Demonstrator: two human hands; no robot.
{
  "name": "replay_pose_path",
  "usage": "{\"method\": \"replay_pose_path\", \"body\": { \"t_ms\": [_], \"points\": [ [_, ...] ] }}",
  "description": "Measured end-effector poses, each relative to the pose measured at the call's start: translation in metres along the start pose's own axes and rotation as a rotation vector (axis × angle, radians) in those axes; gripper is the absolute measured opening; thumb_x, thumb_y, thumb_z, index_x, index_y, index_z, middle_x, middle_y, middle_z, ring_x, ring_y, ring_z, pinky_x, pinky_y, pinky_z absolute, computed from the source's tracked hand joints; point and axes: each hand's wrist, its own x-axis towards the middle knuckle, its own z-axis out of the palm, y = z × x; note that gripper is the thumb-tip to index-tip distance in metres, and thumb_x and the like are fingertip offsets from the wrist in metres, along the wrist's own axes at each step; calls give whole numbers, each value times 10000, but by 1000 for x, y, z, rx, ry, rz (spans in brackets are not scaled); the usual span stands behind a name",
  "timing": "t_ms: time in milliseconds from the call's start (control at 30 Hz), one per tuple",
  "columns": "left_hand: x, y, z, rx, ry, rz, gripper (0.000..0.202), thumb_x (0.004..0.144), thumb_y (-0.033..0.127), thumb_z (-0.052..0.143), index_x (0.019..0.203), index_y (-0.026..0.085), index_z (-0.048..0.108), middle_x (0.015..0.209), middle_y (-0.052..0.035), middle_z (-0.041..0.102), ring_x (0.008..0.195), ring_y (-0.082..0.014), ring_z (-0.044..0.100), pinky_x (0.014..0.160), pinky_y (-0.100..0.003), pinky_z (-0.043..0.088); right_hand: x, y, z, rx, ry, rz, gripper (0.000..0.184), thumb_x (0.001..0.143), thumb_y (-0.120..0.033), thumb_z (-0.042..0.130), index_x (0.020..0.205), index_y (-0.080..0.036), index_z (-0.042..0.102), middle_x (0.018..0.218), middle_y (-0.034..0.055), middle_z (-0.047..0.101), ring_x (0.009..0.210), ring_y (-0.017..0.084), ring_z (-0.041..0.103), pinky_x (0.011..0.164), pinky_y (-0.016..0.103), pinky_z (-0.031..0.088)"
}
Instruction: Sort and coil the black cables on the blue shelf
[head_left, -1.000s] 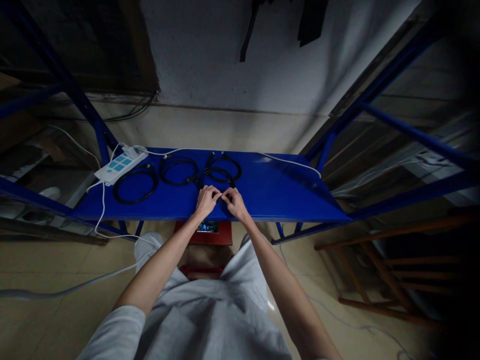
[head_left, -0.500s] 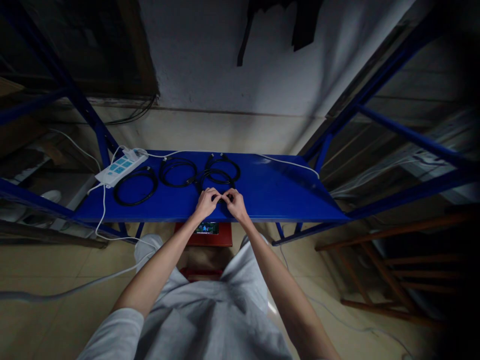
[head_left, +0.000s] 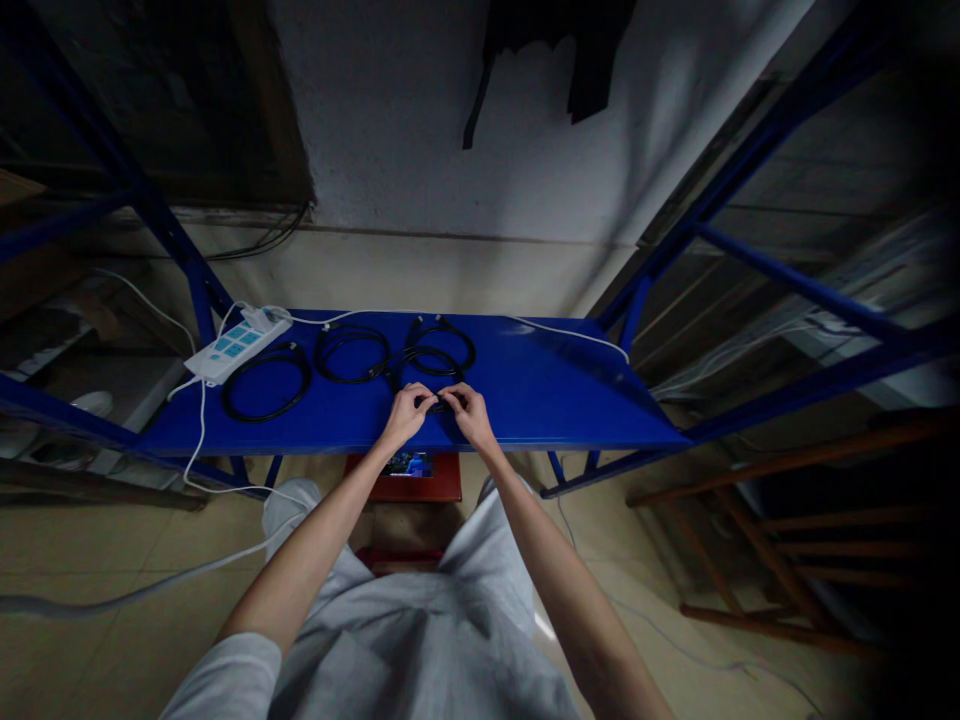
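Observation:
Near the front edge of the blue shelf (head_left: 540,385), my left hand (head_left: 407,412) and my right hand (head_left: 468,412) meet with their fingertips pinched close together. Between them is the near side of a coiled black cable (head_left: 433,349), whose far loop rises behind my fingers. Both hands are closed on this cable; the exact spot they pinch is too small to make out. Touching or overlapping that loop at the back is another black cable coil (head_left: 472,350). Two more black coils, a middle one (head_left: 351,381) and a left one (head_left: 268,418), lie flat to the left.
A white power strip (head_left: 238,346) with blue sockets sits at the shelf's left end, its white cord hanging over the front. Another white cord (head_left: 570,334) runs along the back edge. Blue posts rise at both sides. Below is a red stool (head_left: 442,480) with a lit screen (head_left: 409,465).
My fingertips have parted slightly while still at the black cable's near side. The whole view has shifted a little, and the coils lie as before.

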Motion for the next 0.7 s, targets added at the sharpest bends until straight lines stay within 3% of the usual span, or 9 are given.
{"method": "replay_pose_path", "body": {
  "t_ms": [200,700],
  "points": [
    [2,0,-1,-16,-27,6,194,927,232,589,788,182,715,870,-54,711,900,-205,625,872,-344,463,-1,2,3,-85,-9,-26,198,850,-394,706,804,-207,752,825,60,700,765,199,544,745,335,429],
    [1,1,0,125,29,18,183,905,177,573,751,190,671,829,-38,684,895,-201,597,857,-336,455,-2,-1,7,-96,15,25,153,803,-295,618,729,-184,691,774,36,655,693,158,532,665,286,421]
  ]
}}
